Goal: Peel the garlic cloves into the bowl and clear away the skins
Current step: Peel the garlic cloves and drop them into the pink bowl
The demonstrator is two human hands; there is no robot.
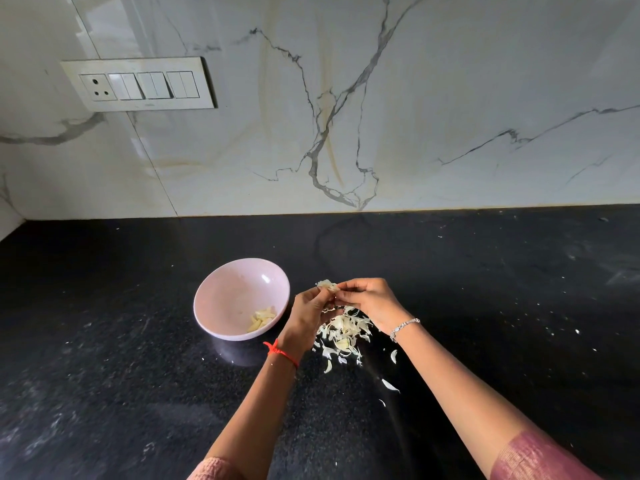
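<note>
A pale pink bowl (221,289) stands on the black counter, with several peeled garlic cloves (262,319) lying at its bottom right. Just right of the bowl, my left hand (309,311) and my right hand (367,301) meet above the counter and pinch one garlic piece (327,285) between their fingertips; its papery skin sticks out at the top. Below the hands lies a heap of garlic skins (343,332). A few loose skin flakes (390,385) trail toward me on the counter.
The black stone counter (121,341) runs back to a white marbled wall (346,116). A switch panel with a socket (138,83) sits on the wall at upper left. Small white specks dot the counter at right.
</note>
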